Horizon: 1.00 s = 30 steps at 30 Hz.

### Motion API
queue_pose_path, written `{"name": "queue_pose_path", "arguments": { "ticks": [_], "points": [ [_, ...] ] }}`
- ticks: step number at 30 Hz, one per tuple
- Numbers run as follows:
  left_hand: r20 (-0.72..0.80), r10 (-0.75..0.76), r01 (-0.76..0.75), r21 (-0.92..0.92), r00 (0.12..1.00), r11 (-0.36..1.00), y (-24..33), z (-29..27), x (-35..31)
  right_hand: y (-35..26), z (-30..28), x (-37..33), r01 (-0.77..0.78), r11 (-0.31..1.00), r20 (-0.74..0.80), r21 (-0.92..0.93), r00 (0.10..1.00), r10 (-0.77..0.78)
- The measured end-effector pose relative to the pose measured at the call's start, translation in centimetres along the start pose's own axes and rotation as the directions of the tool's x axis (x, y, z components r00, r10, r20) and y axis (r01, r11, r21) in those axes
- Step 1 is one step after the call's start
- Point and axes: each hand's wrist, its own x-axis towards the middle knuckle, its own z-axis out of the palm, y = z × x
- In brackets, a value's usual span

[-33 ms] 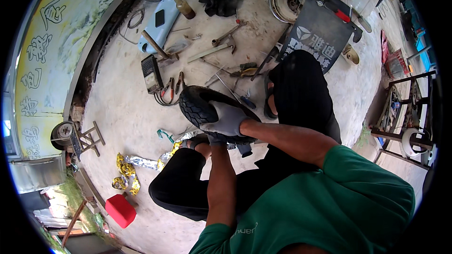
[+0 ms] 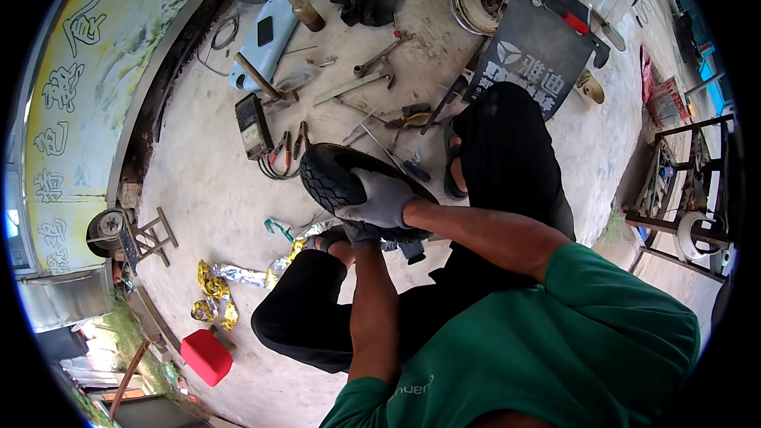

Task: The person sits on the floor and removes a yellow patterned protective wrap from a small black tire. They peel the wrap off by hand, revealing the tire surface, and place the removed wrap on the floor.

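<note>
A black rubber tyre [image 2: 319, 182] with chunky tread is held tilted between my knees, above the floor. My right hand [image 2: 382, 200], in a grey glove, lies over its near side, with the fingers curled round the sidewall into the opening. At the tyre's lower edge is my left hand [image 2: 362, 234], also gloved. It grips the tyre from beneath, its fingers mostly hidden behind the rubber. Close beyond the tyre lie a screwdriver [image 2: 416, 171] with a dark blue handle and clamp leads [image 2: 287, 150] with red and black grips.
A hammer [image 2: 261, 79], a handheld meter box [image 2: 254, 127], a bottle [image 2: 305, 12] and a light blue panel [image 2: 265, 40] lie or stand farther off. A scooter with a dark mudflap [image 2: 527, 55] stands at far right. Left are foil wrapping [image 2: 238, 273], a red block-shaped thing [image 2: 206, 357] and a small stool [image 2: 151, 234].
The view has shifted very slightly. My hands and the tyre keep the same hold and place.
</note>
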Motion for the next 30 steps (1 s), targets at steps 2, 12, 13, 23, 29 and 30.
{"name": "queue_pose_path", "arguments": {
  "ticks": [2, 12, 13, 23, 29, 30],
  "points": [
    [-0.018, 0.015, -0.014, 0.012, 1.000, 1.000, 0.8, -0.1, 0.6, 0.0, -0.2, 0.2, -0.021, 1.000, 0.018, 0.017, 1.000, 0.021],
    [-0.086, 0.051, -0.042, 0.112, 0.995, 0.993, 2.7, -0.3, 3.6, 0.5, 0.1, 0.1, -0.009, 0.999, 0.049, -0.035, 0.999, 0.011],
    [-0.100, 0.053, -0.038, 0.144, 0.994, 0.989, 2.3, -0.7, 3.9, 0.4, 0.0, 0.2, -0.014, 0.999, 0.060, -0.036, 0.998, 0.016],
    [-0.169, -0.417, 0.414, -0.049, 0.893, 0.909, -6.6, -7.4, 3.3, 0.4, -0.8, 3.2, -0.025, 0.993, 0.019, 0.117, 1.000, 0.023],
    [0.139, -0.204, 0.180, 0.167, 0.969, 0.969, -0.8, -5.0, 2.3, -0.3, -3.2, 4.0, -0.068, 0.982, 0.067, 0.177, 0.996, 0.057],
    [0.400, 0.198, -0.360, 0.385, 0.895, 0.850, -0.5, -4.7, 2.7, -0.3, -3.3, 4.2, -0.064, 0.982, 0.075, 0.178, 0.996, 0.051]
  ]
}}
